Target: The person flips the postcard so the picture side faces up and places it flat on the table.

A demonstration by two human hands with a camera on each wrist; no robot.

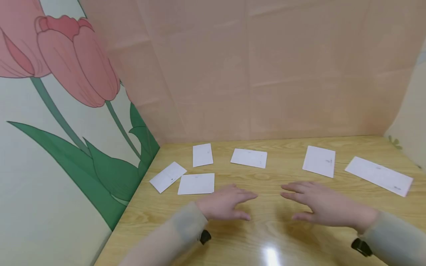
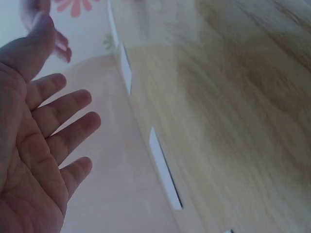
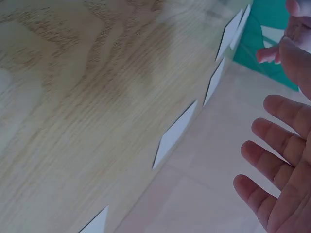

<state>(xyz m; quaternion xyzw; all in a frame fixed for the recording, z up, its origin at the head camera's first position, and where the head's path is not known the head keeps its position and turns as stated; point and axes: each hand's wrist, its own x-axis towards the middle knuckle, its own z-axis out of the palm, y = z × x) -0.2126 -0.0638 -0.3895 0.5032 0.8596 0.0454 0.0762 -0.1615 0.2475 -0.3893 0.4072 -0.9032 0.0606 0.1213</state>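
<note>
Over the middle of the table my left hand [image 1: 226,202] hovers with its fingers loosely extended and holds nothing. Its fingertips point toward my right hand [image 1: 323,204], which is likewise raised with fingers spread and nothing in it. Just beyond the left hand lies a white card [image 1: 197,184], the nearest one to it. Two more white cards, one tilted [image 1: 168,177] and one upright [image 1: 203,155], lie close by. A white card [image 1: 249,158] sits at the back middle. Past the right hand are a squarish white card [image 1: 319,161] and a long white card [image 1: 379,176].
The wooden table [image 1: 266,199] meets a hanging pinkish cloth [image 1: 266,74] at its back edge. On the left stands a wall with painted tulips [image 1: 76,62]. A pale wall [image 1: 412,122] closes off the right side. Dark bands circle both sleeves.
</note>
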